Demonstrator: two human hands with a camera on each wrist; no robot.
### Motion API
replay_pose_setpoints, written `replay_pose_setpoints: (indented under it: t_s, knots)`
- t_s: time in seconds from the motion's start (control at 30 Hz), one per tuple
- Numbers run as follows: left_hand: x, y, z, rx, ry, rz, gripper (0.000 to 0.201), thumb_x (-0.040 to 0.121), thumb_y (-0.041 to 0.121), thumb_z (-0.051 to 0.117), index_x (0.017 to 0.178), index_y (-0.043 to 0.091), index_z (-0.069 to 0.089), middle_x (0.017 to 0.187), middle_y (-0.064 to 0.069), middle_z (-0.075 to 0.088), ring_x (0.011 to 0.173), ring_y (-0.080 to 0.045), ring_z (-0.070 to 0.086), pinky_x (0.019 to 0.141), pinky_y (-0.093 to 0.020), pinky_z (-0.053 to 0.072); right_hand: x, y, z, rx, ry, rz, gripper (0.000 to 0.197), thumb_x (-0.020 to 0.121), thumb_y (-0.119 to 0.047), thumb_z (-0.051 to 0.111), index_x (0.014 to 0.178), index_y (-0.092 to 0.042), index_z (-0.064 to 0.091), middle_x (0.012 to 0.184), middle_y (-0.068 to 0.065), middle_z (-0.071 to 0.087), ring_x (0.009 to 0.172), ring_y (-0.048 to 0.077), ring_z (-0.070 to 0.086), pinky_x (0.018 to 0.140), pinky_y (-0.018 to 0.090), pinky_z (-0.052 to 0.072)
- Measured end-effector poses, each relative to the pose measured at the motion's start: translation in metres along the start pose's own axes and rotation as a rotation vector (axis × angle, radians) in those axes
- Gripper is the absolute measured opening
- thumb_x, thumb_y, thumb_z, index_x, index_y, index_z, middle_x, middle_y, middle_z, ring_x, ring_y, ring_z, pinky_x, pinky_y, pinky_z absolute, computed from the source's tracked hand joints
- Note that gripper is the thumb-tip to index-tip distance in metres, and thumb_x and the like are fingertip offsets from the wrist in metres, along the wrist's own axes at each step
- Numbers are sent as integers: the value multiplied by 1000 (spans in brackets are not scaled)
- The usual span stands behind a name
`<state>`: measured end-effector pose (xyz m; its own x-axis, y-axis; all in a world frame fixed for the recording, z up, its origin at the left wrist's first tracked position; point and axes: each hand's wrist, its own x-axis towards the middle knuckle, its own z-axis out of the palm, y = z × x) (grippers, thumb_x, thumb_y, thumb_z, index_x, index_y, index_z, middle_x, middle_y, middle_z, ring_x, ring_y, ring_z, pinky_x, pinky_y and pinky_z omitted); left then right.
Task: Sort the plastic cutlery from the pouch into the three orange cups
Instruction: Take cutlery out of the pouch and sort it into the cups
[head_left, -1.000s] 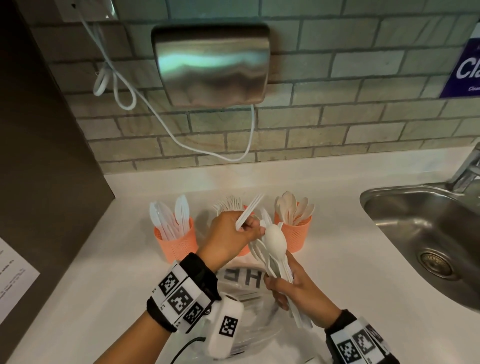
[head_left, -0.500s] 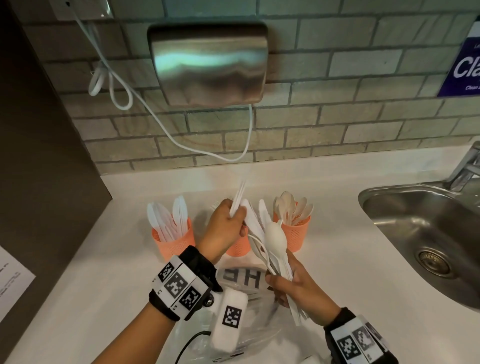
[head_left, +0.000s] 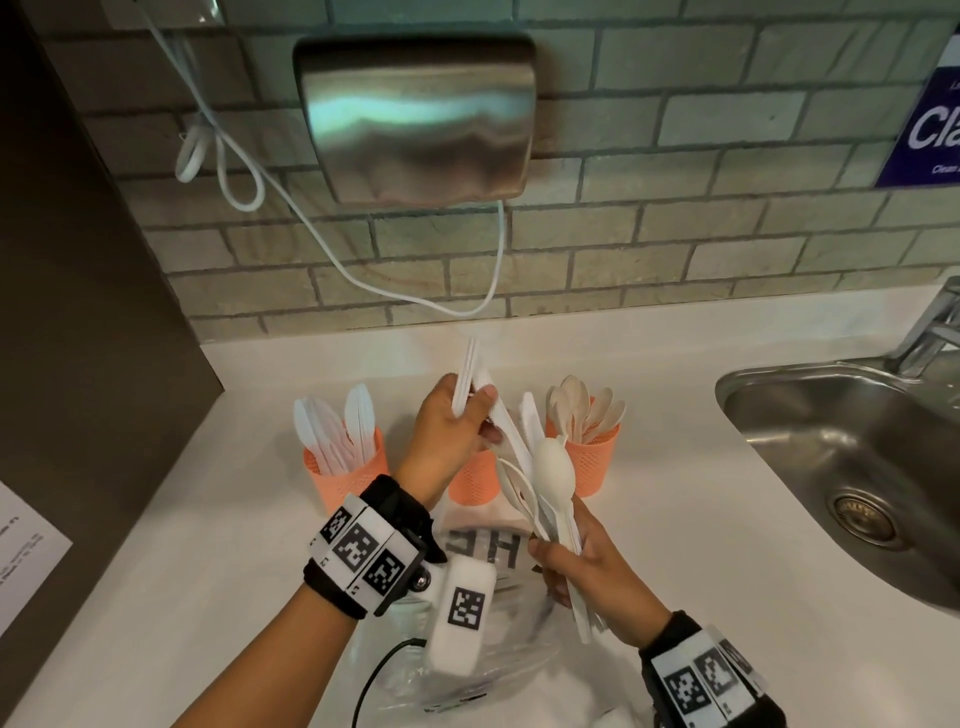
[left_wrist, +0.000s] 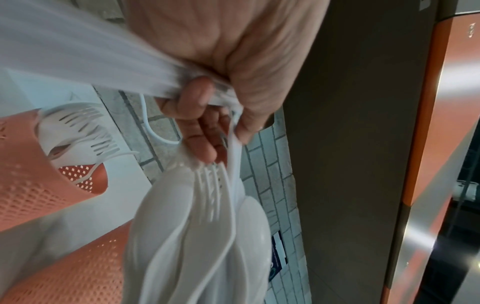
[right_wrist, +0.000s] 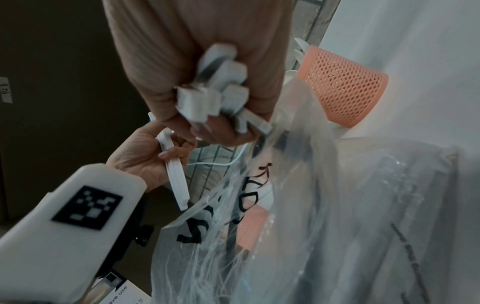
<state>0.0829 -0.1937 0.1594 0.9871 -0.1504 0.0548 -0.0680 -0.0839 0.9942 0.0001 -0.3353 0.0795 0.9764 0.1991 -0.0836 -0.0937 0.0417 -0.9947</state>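
Three orange mesh cups stand in a row on the counter: the left cup (head_left: 345, 470) holds knives, the right cup (head_left: 589, 465) holds spoons, and the middle cup (head_left: 472, 480) is half hidden behind my left hand. The middle cup (left_wrist: 23, 164) has forks in it. My left hand (head_left: 475, 415) pinches a few stacked white cutlery pieces (head_left: 465, 376), held nearly upright above the middle cup; their kind is unclear. My right hand (head_left: 566, 558) grips a mixed bundle of spoons and forks (head_left: 553, 462) by the handles (right_wrist: 221, 92). The clear pouch (head_left: 483, 654) lies under both hands.
A steel sink (head_left: 852, 478) with a tap (head_left: 930, 327) is set into the counter at the right. A dark panel (head_left: 93, 312) borders the left side. A metal dryer (head_left: 415, 114) and its white cable (head_left: 322, 244) hang on the tiled wall. Paper (head_left: 26, 556) lies at the left edge.
My left hand has drawn its white pieces up out of the bundle and turned them from slanted to nearly upright. The right hand has kept its grip on the bundle, about in place.
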Motion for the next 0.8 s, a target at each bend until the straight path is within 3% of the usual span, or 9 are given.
replay_pose_setpoints:
  t_s: [0.1, 0.2, 0.3, 0.37, 0.47, 0.6, 0.7, 0.8]
  knots:
    - [-5, -2, 3, 54, -61, 3, 26, 89, 11, 59, 108, -6, 57, 79, -11, 60, 57, -5, 57, 42, -5, 35, 1, 0, 3, -3, 27, -10, 47, 75, -18, 55, 118, -29, 41, 67, 2, 44, 43, 5, 42, 42, 19, 39]
    - [-7, 0, 5, -10, -71, -2, 22, 90, 11, 57, 102, -7, 61, 67, -5, 55, 41, 3, 51, 41, -4, 34, 1, 1, 5, -12, 52, -29, 50, 75, -17, 55, 121, -28, 40, 66, -1, 45, 43, 5, 43, 43, 19, 40]
    - [-4, 6, 5, -82, -28, -7, 16, 95, 19, 49, 91, 7, 59, 75, -15, 56, 47, -2, 49, 38, -7, 32, 0, 2, 6, -8, 63, -40, 42, 84, -10, 55, 119, -27, 42, 63, -4, 47, 44, 5, 43, 44, 19, 40]
    - [-2, 11, 5, -142, -3, 9, 18, 97, 22, 43, 87, 13, 54, 77, -10, 62, 54, -8, 51, 37, -9, 34, -1, 3, 7, -3, 65, -43, 38, 89, -3, 53, 116, -27, 43, 59, -7, 49, 44, 6, 43, 44, 19, 40]
    - [0, 18, 5, -230, 75, 73, 20, 99, 21, 37, 84, 14, 48, 60, 1, 67, 43, -5, 50, 34, -11, 30, -2, 4, 9, 17, 85, -45, 39, 80, -15, 55, 116, -24, 42, 51, -11, 50, 42, 6, 42, 43, 18, 39]
    - [6, 20, 1, -272, 225, 186, 22, 100, 24, 35, 83, 19, 48, 49, 4, 63, 41, -2, 49, 37, -13, 32, -3, 7, 8, 67, 103, -41, 44, 76, -17, 52, 119, -18, 42, 54, -7, 47, 41, 7, 40, 42, 19, 38]
    - [11, 26, -8, -320, 334, 237, 26, 101, 26, 32, 82, 20, 49, 41, 6, 52, 40, -3, 45, 43, -15, 39, -4, 8, 8, 95, 117, -37, 44, 75, -18, 53, 118, -21, 43, 61, 0, 45, 42, 7, 40, 42, 19, 37]
    - [14, 31, -20, -417, 319, 157, 23, 101, 25, 34, 84, 18, 49, 43, 9, 40, 38, -6, 44, 43, -18, 41, -3, 7, 8, 78, 148, -58, 40, 73, -17, 51, 112, -24, 45, 66, 4, 44, 43, 5, 41, 43, 18, 38]
